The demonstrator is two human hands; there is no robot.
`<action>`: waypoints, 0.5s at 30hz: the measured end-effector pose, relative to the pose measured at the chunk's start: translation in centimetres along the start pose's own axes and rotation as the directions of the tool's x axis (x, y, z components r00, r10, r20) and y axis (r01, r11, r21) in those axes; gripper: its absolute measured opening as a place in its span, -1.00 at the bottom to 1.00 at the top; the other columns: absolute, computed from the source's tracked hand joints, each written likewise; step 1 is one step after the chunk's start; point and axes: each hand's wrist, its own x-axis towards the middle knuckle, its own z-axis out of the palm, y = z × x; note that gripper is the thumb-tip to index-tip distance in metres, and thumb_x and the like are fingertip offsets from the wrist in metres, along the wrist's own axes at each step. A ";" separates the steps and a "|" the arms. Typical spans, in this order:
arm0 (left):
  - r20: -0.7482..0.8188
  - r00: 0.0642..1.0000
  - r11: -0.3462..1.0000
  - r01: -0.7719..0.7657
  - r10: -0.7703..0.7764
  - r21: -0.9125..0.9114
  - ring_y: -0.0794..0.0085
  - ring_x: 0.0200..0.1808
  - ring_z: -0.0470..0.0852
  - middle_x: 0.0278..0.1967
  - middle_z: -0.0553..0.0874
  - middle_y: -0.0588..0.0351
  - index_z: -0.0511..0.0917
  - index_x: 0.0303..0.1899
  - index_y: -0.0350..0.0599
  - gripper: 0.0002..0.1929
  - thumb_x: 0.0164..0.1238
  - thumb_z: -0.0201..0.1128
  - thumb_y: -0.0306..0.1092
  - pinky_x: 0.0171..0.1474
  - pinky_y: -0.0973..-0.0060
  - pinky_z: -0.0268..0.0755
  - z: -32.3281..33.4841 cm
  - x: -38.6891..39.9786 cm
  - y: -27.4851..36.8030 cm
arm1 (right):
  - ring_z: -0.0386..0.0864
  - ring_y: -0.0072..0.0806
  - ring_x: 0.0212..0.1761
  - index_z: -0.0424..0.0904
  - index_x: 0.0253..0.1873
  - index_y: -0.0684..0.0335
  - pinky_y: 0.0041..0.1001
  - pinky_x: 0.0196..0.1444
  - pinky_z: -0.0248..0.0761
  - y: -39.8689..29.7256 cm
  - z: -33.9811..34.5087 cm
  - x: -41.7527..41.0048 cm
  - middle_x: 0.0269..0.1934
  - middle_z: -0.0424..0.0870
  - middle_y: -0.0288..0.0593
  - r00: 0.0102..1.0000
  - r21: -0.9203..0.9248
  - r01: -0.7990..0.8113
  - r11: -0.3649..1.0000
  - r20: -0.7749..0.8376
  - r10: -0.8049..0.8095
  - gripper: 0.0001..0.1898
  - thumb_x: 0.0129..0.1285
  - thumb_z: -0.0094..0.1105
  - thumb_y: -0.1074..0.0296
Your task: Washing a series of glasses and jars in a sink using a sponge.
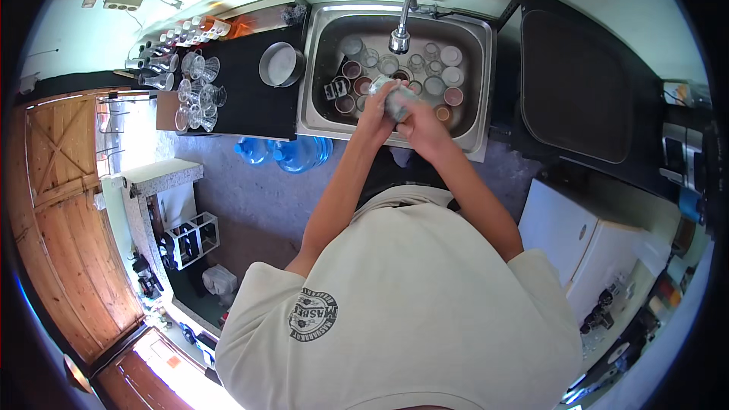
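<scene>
Over the near part of the sink, my left hand (377, 109) grips a pale, cloudy item that looks like a drinking glass (380, 84). My right hand (422, 125) is closed around the item's lower right side, its fingers slightly blurred. Whether a sponge or cloth is between that hand and the glass is hard to make out. Below both hands, several glasses and cups (452, 76) stand on the bottom of the stainless steel sink (484, 97). The faucet (400, 40) hangs just beyond my hands, and no stream of water is visible from it.
Left of the sink, a black counter (245, 68) bears a round metal pan (281, 64), several stemmed glasses (196, 94) and bottles (165, 62). Blue water jugs (299, 154) sit on the floor below. A dark tray-like panel (575, 85) lies at right, above a white cabinet (558, 228).
</scene>
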 end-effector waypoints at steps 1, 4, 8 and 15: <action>0.050 0.999 0.999 -0.017 0.015 0.033 0.26 0.15 0.68 0.11 0.69 0.04 0.53 0.11 -0.13 -0.67 0.50 0.32 -0.18 0.29 0.24 0.52 0.0 -0.4 0.1 | 0.56 -0.73 -0.32 0.55 0.14 0.03 -0.63 -0.53 0.30 -0.4 0.3 -0.2 -0.11 0.67 -0.43 1.000 -0.001 -0.007 1.000 0.000 0.007 -0.80 0.57 0.13 0.14; 0.034 0.999 0.997 -0.016 0.014 0.080 0.28 0.10 0.70 0.05 0.70 0.03 0.53 0.09 -0.13 -0.66 0.54 0.28 -0.09 0.24 0.24 0.55 0.6 -0.3 0.1 | 0.52 -0.78 -0.29 0.55 0.13 0.00 -0.64 -0.49 0.30 -0.7 0.3 -0.6 -0.15 0.63 -0.50 0.994 0.405 -0.098 0.909 0.001 0.106 -0.80 0.56 0.15 0.14; -0.084 0.994 0.994 0.076 -0.070 0.073 0.25 0.04 0.71 0.02 0.70 0.00 0.52 0.07 -0.11 -0.61 0.55 0.26 0.02 0.19 0.21 0.57 -0.5 0.3 -0.5 | 0.60 -0.69 -0.17 0.53 0.21 0.03 -0.62 -0.45 0.33 0.9 -0.9 -0.1 -0.07 0.69 -0.45 0.999 -0.062 0.003 0.998 -0.036 -0.006 -0.74 0.53 0.19 0.16; -0.150 0.975 0.914 0.090 -0.162 -0.396 0.09 0.01 0.69 -0.03 0.68 -0.03 0.49 0.09 0.01 -0.53 0.48 0.27 0.18 0.14 0.05 0.58 -3.1 0.6 1.5 | 0.66 -0.43 0.22 0.46 0.35 0.13 -0.51 -0.28 0.54 -4.3 2.0 -3.7 0.20 0.69 -0.21 0.994 0.135 0.048 0.990 -0.100 -0.035 -0.61 0.55 0.14 0.15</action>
